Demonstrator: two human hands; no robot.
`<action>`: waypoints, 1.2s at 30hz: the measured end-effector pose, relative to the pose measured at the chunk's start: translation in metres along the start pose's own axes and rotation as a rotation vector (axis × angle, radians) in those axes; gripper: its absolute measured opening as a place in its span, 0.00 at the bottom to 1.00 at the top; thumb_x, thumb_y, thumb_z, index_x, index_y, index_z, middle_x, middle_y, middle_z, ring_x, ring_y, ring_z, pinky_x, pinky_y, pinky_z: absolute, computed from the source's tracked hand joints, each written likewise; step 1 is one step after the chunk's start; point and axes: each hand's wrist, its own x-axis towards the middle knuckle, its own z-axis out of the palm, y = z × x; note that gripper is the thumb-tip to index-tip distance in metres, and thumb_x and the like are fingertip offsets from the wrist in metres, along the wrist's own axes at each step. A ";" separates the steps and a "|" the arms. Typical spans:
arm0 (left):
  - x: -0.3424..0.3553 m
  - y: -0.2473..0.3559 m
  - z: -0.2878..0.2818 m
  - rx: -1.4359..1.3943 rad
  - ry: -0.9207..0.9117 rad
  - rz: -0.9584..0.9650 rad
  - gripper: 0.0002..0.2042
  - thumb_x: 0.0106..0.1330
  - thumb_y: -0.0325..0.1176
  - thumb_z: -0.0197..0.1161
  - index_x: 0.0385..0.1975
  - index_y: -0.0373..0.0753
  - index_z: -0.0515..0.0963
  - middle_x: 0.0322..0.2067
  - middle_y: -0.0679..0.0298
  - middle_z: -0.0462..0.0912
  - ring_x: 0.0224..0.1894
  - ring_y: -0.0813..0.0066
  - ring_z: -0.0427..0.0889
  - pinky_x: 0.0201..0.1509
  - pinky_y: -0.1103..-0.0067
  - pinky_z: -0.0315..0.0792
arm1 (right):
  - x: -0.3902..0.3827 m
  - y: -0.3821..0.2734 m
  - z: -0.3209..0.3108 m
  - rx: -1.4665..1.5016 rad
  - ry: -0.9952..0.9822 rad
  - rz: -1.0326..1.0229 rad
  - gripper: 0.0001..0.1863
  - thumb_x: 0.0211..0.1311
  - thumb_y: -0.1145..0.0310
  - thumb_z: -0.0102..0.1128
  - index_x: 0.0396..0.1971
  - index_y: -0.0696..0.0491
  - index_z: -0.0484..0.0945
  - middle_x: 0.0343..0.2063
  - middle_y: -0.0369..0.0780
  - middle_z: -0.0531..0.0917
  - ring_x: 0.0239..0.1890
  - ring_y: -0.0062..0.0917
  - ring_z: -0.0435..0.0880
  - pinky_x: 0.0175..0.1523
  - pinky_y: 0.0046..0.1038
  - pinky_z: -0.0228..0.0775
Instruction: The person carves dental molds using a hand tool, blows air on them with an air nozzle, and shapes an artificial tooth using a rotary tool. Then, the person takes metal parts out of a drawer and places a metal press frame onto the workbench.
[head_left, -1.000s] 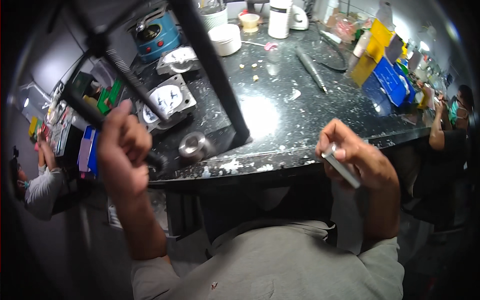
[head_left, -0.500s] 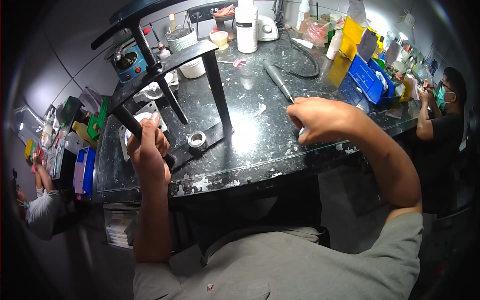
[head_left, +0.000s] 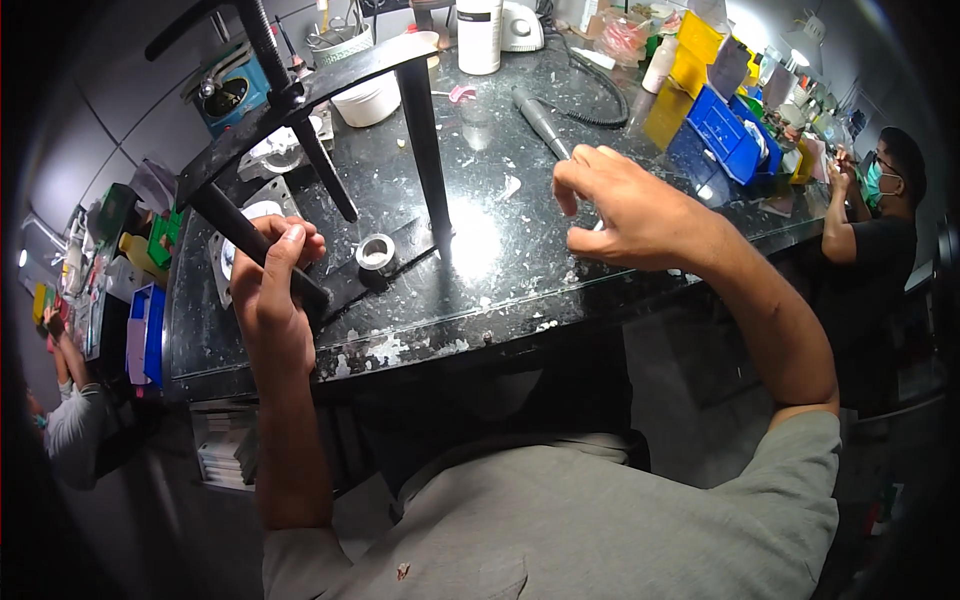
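My left hand (head_left: pixel 272 300) is closed round a post of a black metal screw press frame (head_left: pixel 350 80), its thumb pointing up. Inside the frame, a short metal ring (head_left: pixel 376 254) sits on the base bar, offset from the lower end of the threaded screw rod. My right hand (head_left: pixel 635 212) is held over the bench's front edge, fingers curled. A sliver of something whitish shows between its thumb and fingers, too hidden to name. Just beyond that hand lies a grey rotary handpiece (head_left: pixel 540 125) with a coiled cord.
A white tub (head_left: pixel 366 103), a white bottle (head_left: pixel 479 38) and a blue machine (head_left: pixel 228 92) stand at the back. Blue bins (head_left: pixel 722 135) line the right. Metal flask parts (head_left: pixel 222 262) lie behind my left hand. Co-workers sit at both sides, one in black (head_left: pixel 880 230).
The whole view has shifted slightly, so the bench and press appear farther left and higher. My right hand's fingers have loosened and spread a little. The left hand stays at the post.
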 end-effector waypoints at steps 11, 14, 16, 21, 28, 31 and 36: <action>-0.013 -0.002 -0.009 0.075 -0.047 0.185 0.11 0.73 0.29 0.56 0.48 0.29 0.74 0.41 0.55 0.83 0.44 0.70 0.83 0.54 0.75 0.76 | -0.003 -0.012 -0.016 -0.148 0.290 -0.151 0.25 0.56 0.49 0.68 0.45 0.50 0.73 0.34 0.38 0.71 0.42 0.28 0.71 0.56 0.32 0.55; -0.017 -0.006 -0.025 0.143 -0.011 0.195 0.15 0.73 0.31 0.56 0.53 0.28 0.72 0.47 0.52 0.82 0.51 0.65 0.82 0.62 0.72 0.71 | 0.014 -0.041 -0.019 0.143 0.402 -0.124 0.32 0.53 0.47 0.70 0.51 0.53 0.73 0.34 0.39 0.75 0.39 0.28 0.73 0.51 0.32 0.62; -0.036 -0.005 -0.044 0.206 0.110 0.273 0.17 0.73 0.32 0.54 0.56 0.27 0.68 0.51 0.49 0.79 0.56 0.61 0.78 0.63 0.67 0.70 | 0.031 -0.064 -0.017 0.445 0.388 -0.102 0.33 0.55 0.55 0.70 0.58 0.53 0.71 0.32 0.32 0.66 0.38 0.18 0.65 0.46 0.22 0.57; -0.104 -0.053 -0.142 0.586 0.770 0.699 0.16 0.70 0.27 0.53 0.55 0.28 0.67 0.54 0.47 0.73 0.58 0.57 0.74 0.66 0.62 0.67 | 0.073 -0.058 0.019 0.911 0.514 -0.081 0.40 0.57 0.63 0.72 0.67 0.57 0.62 0.34 0.32 0.68 0.38 0.18 0.75 0.49 0.22 0.75; -0.365 -0.240 -0.373 1.063 1.457 -1.257 0.38 0.63 0.58 0.61 0.62 0.30 0.64 0.62 0.51 0.68 0.64 0.54 0.66 0.69 0.64 0.57 | 0.108 -0.017 0.046 1.075 0.548 -0.029 0.19 0.74 0.63 0.53 0.56 0.59 0.76 0.52 0.41 0.78 0.58 0.20 0.73 0.66 0.25 0.57; -0.385 -0.301 -0.361 0.199 1.316 -0.843 0.42 0.64 0.65 0.55 0.66 0.34 0.62 0.60 0.52 0.69 0.61 0.57 0.69 0.66 0.68 0.62 | 0.103 0.004 0.048 1.009 0.543 -0.002 0.19 0.74 0.62 0.52 0.57 0.58 0.76 0.53 0.39 0.79 0.60 0.19 0.71 0.67 0.27 0.56; -0.323 -0.310 -0.336 -0.207 1.411 -0.537 0.44 0.65 0.68 0.50 0.69 0.35 0.59 0.66 0.54 0.65 0.66 0.61 0.64 0.70 0.74 0.55 | 0.101 0.013 0.052 1.078 0.655 0.135 0.23 0.72 0.60 0.54 0.62 0.54 0.72 0.60 0.38 0.76 0.62 0.18 0.70 0.68 0.28 0.53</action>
